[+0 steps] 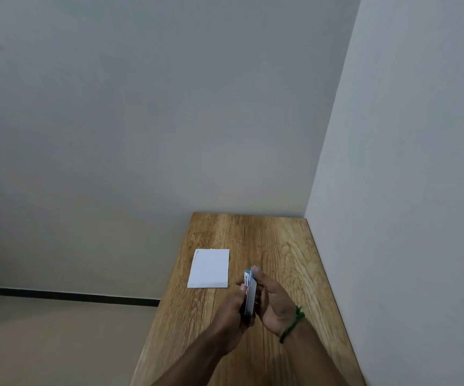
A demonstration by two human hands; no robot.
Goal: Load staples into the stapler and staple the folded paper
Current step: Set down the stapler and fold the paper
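Observation:
A blue and silver stapler [249,293] is held above the wooden table [281,246], its length pointing away from me. My left hand [232,309] grips its left side with curled fingers. My right hand [274,302] holds it from the right, fingers along the blue top near the front end; a green cord circles that wrist. The folded white paper [210,268] lies flat on the table, just left of and beyond the stapler, untouched. No loose staples are visible.
The table stands in a room corner, with a wall [406,190] along its right edge and another behind its far edge. Its left edge drops to the floor [58,344].

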